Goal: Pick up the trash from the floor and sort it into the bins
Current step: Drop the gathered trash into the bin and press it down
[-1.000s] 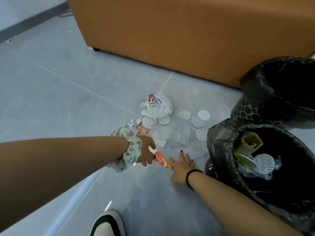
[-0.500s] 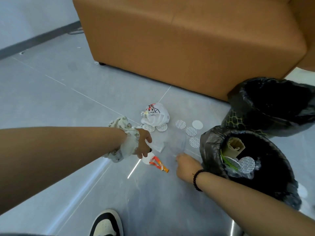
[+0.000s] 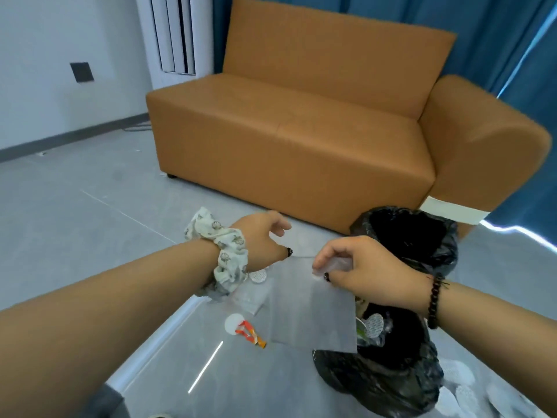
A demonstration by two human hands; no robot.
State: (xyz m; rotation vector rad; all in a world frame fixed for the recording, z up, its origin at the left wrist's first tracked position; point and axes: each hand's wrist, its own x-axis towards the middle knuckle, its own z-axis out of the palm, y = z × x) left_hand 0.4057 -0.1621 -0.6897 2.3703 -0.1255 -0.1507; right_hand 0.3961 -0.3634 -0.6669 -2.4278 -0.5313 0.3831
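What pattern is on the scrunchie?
Cream scrunchie with small grey-brown floral or shell motifs; seen in the head view.

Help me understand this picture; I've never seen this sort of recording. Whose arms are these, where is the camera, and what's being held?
No machine here: a person wears a camera on the head, looking down at their own arms. The right hand pinches a clear plastic sheet lifted above the grey floor; the left hand, with a scrunchie on its wrist, touches the sheet's top edge. Two bins lined with black bags stand at right. An orange wrapper lies below. An orange sofa stands behind.
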